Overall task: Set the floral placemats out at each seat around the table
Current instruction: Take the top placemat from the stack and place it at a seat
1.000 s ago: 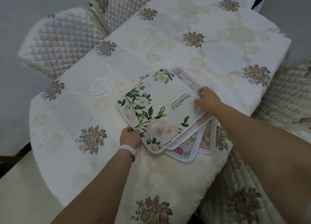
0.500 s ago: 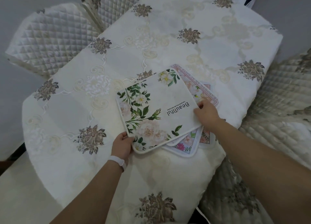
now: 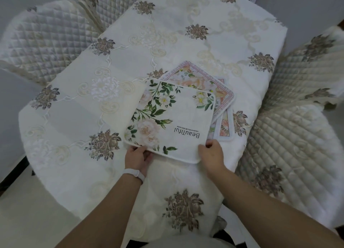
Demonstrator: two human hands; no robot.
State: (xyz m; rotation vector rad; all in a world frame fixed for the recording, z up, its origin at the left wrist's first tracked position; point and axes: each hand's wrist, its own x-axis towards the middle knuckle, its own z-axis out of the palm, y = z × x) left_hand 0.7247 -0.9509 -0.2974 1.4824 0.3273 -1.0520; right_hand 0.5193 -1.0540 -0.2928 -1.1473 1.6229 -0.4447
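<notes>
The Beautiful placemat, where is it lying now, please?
Centre of the head view: the Beautiful placemat overlaps the pink placemats behind it, its near edge held by the left hand and right hand.

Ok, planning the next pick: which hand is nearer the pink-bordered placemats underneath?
Right. The right hand grips the top placemat at its near right corner, just beside the pink-bordered placemats; the left hand grips its near left corner, farther off.
</notes>
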